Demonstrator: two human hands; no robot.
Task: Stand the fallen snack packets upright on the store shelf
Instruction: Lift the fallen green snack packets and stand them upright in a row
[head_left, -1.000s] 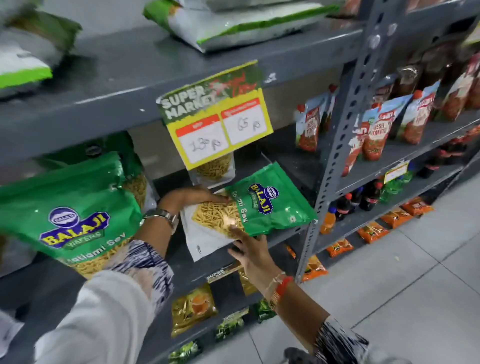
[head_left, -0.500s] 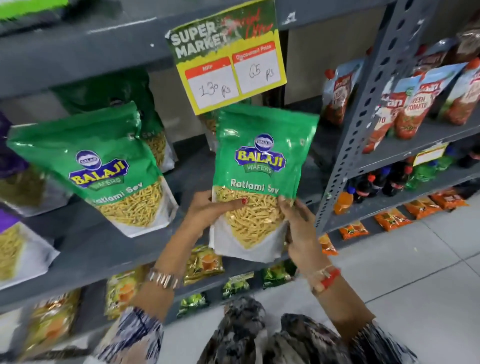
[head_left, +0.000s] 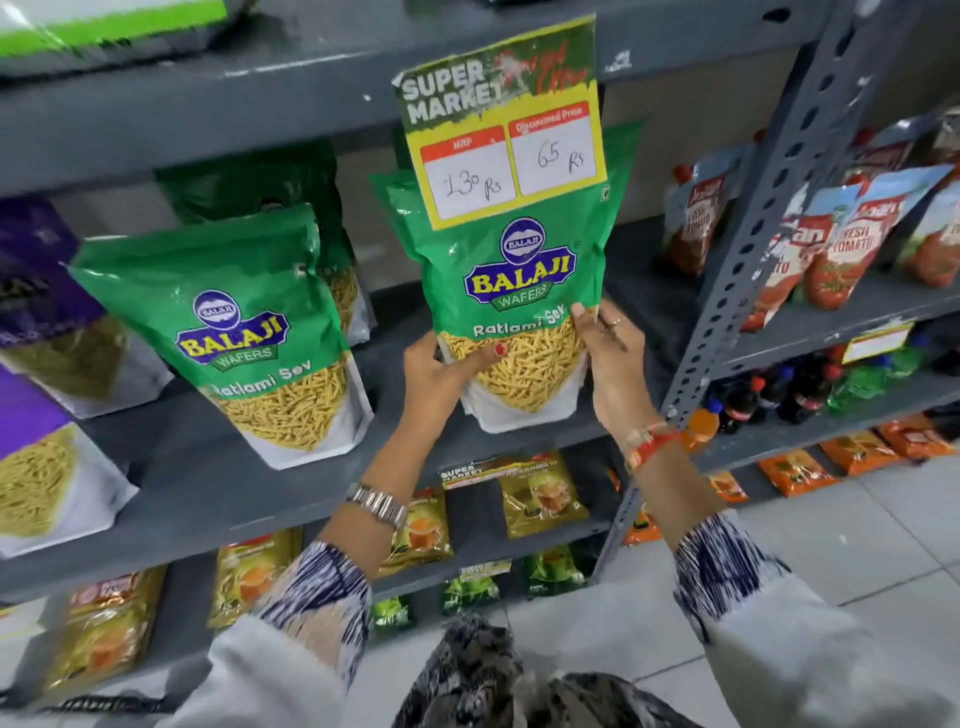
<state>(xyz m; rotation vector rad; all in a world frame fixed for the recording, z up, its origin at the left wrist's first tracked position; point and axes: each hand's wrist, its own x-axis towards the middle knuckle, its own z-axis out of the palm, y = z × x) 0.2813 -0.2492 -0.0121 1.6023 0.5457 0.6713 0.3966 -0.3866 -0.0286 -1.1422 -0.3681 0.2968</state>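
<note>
A green Balaji Ratlami Sev packet (head_left: 519, 291) stands upright at the front of the grey shelf (head_left: 218, 488), its top partly behind the yellow price card (head_left: 504, 124). My left hand (head_left: 441, 374) grips its lower left side with the thumb across the front. My right hand (head_left: 613, 358) holds its lower right edge. A second green Ratlami Sev packet (head_left: 234, 332) stands upright to the left, leaning back a little. Another green packet (head_left: 291, 187) stands behind that one.
Purple snack packets (head_left: 41, 322) fill the shelf's left end. A perforated steel upright (head_left: 753, 218) borders the right side, with tomato ketchup pouches (head_left: 841, 244) and bottles (head_left: 769, 395) beyond it. Tea packets (head_left: 540, 493) lie on the lower shelf. Grey floor tiles (head_left: 831, 525) lie below right.
The packet lay flat on its side a second ago; both hands turned it upright and moved it back onto the shelf under the price card.
</note>
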